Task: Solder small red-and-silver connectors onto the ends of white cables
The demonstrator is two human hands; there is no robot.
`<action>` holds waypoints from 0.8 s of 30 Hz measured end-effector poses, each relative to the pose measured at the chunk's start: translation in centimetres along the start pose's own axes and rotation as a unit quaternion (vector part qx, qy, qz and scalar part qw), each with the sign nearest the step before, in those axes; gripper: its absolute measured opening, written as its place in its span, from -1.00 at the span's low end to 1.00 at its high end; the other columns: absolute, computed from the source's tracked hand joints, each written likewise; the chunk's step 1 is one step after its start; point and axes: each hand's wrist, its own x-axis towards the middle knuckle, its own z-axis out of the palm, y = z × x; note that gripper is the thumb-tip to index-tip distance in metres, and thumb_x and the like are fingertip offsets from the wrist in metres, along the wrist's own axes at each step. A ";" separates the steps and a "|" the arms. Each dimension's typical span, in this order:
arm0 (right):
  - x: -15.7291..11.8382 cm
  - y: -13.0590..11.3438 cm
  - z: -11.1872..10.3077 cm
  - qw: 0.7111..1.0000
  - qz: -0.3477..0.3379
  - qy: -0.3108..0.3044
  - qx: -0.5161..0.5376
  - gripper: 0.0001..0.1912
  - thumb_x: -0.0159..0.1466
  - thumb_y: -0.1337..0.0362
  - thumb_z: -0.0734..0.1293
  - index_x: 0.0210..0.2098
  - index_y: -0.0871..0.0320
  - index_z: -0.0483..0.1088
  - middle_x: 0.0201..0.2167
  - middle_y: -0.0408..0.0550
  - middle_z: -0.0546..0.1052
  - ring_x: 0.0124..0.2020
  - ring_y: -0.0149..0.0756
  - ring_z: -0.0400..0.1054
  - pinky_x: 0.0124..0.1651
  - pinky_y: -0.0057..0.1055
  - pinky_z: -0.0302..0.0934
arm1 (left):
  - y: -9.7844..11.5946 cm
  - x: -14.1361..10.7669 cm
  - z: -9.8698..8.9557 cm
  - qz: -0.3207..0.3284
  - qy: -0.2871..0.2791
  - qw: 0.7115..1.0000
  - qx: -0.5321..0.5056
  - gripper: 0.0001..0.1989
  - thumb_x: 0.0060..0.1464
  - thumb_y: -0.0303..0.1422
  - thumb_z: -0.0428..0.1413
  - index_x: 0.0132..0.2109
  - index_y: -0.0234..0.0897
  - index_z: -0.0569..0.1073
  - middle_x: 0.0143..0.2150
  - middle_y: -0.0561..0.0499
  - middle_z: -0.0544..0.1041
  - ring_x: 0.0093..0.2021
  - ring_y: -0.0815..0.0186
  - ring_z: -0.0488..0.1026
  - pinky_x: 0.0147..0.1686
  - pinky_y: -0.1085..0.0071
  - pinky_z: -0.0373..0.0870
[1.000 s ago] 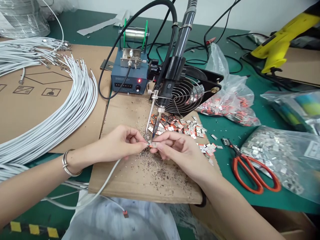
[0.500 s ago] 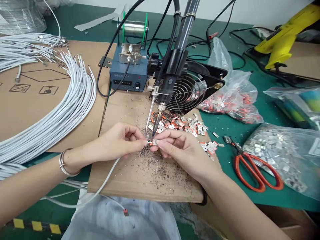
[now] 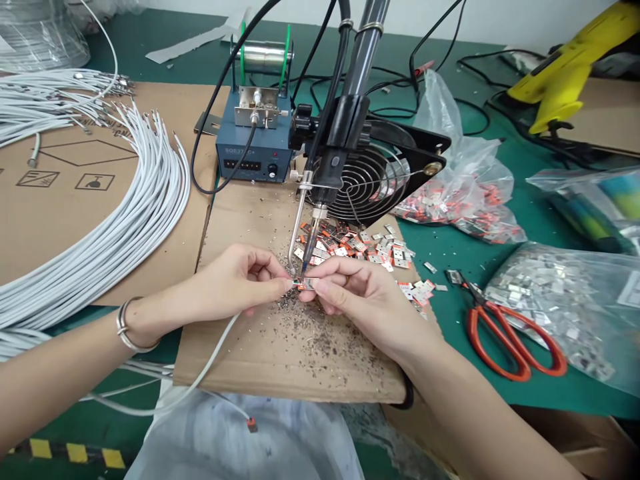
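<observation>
My left hand [image 3: 245, 277] is closed, pinching the end of a white cable [image 3: 220, 343] whose length hangs down past the cardboard edge. Between the fingertips of my right hand [image 3: 355, 290] is a small orange-and-silver USB connector [image 3: 306, 284]. Cable end and connector meet just under the tip of a clamped soldering iron [image 3: 311, 243]. A bent metal solder feed tube [image 3: 296, 233] comes down beside that tip. Fingers hide part of the connector and the joint. Behind my right hand lies a pile of similar connectors [image 3: 385, 250].
A blue solder feeder [image 3: 255, 150] with a solder reel [image 3: 264, 59] stands behind, beside a round fan grille [image 3: 357, 187]. Bundled white cables [image 3: 150, 193] lie left. Orange-handled scissors [image 3: 515, 333] and a bag of metal parts [image 3: 555, 307] are right. Dark crumbs litter the cardboard [image 3: 240, 360].
Both hands keep their grip, with the connector still under the iron tip. The whole view has shifted slightly; little else differs.
</observation>
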 end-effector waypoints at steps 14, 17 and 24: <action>0.0 -0.1 0.3 0.999 0.009 0.014 -0.027 -0.79 0.10 0.17 0.42 -0.37 0.17 0.42 -0.53 -0.07 0.52 -0.57 -0.41 0.32 -0.59 -0.51 0.14 | -0.1 0.2 0.0 0.000 0.001 1.000 0.010 -0.87 0.01 -0.36 0.09 -0.39 -0.38 0.40 -0.63 0.16 0.29 -0.69 0.56 0.17 -0.73 0.65 0.12; 0.0 -0.1 0.2 1.000 0.005 0.010 -0.022 -0.79 0.10 0.17 0.42 -0.37 0.17 0.43 -0.55 -0.08 0.51 -0.58 -0.42 0.31 -0.59 -0.52 0.14 | 0.0 0.2 0.0 0.000 0.002 1.000 0.007 -0.86 0.02 -0.36 0.10 -0.39 -0.39 0.39 -0.62 0.16 0.29 -0.69 0.56 0.17 -0.72 0.65 0.12; 0.1 0.1 0.0 1.000 0.002 -0.004 0.000 -0.87 0.14 0.24 0.41 -0.37 0.17 0.45 -0.54 -0.09 0.52 -0.58 -0.48 0.30 -0.57 -0.59 0.12 | -0.1 0.0 0.0 0.001 -0.005 1.000 -0.003 -0.86 0.03 -0.36 0.09 -0.39 -0.39 0.39 -0.62 0.16 0.28 -0.68 0.57 0.17 -0.72 0.66 0.12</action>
